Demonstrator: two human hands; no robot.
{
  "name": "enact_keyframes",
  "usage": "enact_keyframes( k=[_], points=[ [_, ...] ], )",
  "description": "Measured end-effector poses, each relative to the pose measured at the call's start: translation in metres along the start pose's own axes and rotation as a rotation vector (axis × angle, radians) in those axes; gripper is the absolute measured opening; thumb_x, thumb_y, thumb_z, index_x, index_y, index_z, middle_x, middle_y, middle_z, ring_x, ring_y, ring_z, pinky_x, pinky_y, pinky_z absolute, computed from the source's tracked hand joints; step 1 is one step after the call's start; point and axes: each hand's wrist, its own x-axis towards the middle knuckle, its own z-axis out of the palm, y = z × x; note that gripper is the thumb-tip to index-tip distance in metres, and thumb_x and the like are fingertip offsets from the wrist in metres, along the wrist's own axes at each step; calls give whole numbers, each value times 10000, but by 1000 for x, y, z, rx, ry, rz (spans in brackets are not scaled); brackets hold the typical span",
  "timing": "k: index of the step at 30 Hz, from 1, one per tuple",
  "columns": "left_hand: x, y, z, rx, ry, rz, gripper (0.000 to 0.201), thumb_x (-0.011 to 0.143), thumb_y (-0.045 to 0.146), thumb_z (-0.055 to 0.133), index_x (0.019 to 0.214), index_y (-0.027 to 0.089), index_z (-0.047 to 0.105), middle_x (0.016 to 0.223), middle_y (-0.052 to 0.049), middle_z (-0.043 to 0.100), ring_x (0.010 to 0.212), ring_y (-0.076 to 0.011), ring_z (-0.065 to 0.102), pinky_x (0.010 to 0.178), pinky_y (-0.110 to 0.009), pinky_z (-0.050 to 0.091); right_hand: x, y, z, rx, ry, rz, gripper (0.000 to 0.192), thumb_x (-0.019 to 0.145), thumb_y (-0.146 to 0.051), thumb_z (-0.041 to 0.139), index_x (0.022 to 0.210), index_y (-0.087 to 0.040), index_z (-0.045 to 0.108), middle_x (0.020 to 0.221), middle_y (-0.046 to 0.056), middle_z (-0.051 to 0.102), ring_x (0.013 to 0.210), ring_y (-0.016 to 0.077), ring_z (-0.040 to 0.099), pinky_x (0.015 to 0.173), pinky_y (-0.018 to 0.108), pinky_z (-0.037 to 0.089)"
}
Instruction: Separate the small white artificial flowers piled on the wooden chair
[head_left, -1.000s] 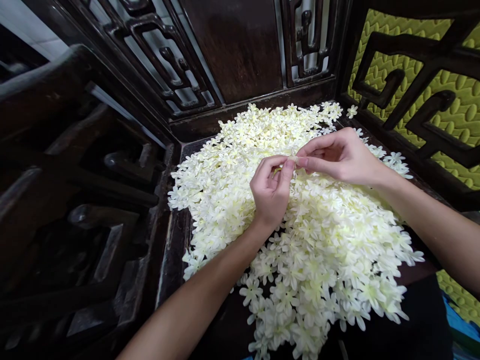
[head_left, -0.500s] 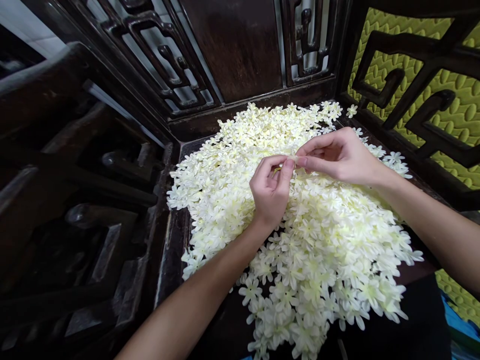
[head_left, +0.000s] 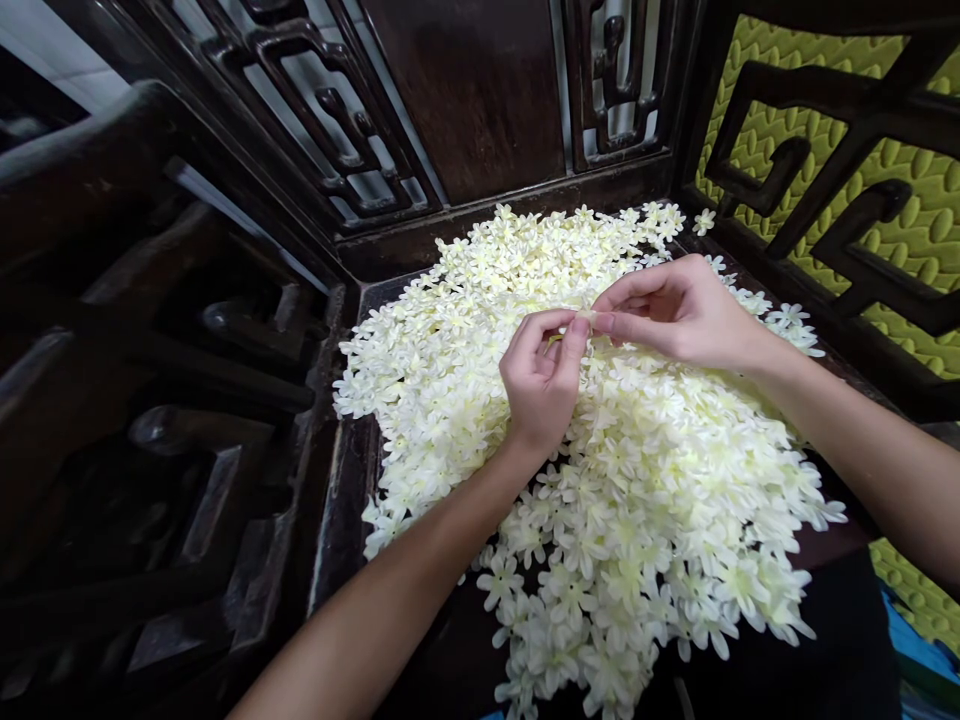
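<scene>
A big heap of small cream-white fabric flowers (head_left: 637, 500) covers the dark wooden seat (head_left: 352, 500) of a carved chair. Above the middle of the heap, my left hand (head_left: 541, 385) and my right hand (head_left: 679, 312) meet fingertip to fingertip. Between them they pinch one small white flower (head_left: 587, 319); most of it is hidden by the thumbs and forefingers. Both forearms reach in from the bottom edge of the view.
The carved dark chair back (head_left: 480, 110) rises behind the heap, with an armrest (head_left: 832, 200) on the right and another dark wooden chair (head_left: 150, 400) on the left. A yellow-green padded wall (head_left: 907, 210) shows through the right lattice. Flowers spill to the seat's front edge.
</scene>
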Motion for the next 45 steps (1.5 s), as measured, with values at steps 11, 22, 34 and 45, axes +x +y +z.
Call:
enact_keyframes(
  k=[11,22,34,45],
  points=[
    [0,-1,1,-21,8,4,155,904,351,654,939,201,665,939,-43,674,907,-130,660,733,-235,562,0,-1,1,3,-5,13,161,835,-281,785,872,-126,761,627,5,632,463,60,414,388,230,279],
    [0,-2,0,-29,-6,-4,146,904,339,656,939,198,668,937,-40,673,894,-120,661,727,-219,564,0,-1,1,-10,-4,7,180,836,-287,787,891,-119,762,646,15,644,478,62,438,386,215,290],
    [0,-2,0,-30,-9,-6,139,908,332,652,941,197,665,943,-43,671,911,-123,658,745,-227,569,0,0,1,11,2,17,165,837,-241,785,912,-95,765,654,30,660,477,57,456,383,203,303],
    [0,-2,0,-42,-3,-8,140,904,328,659,940,193,668,942,-39,675,900,-117,658,738,-220,561,-1,1,2,9,-1,19,176,835,-258,787,923,-106,772,672,34,672,490,68,484,391,204,318]
  ],
)
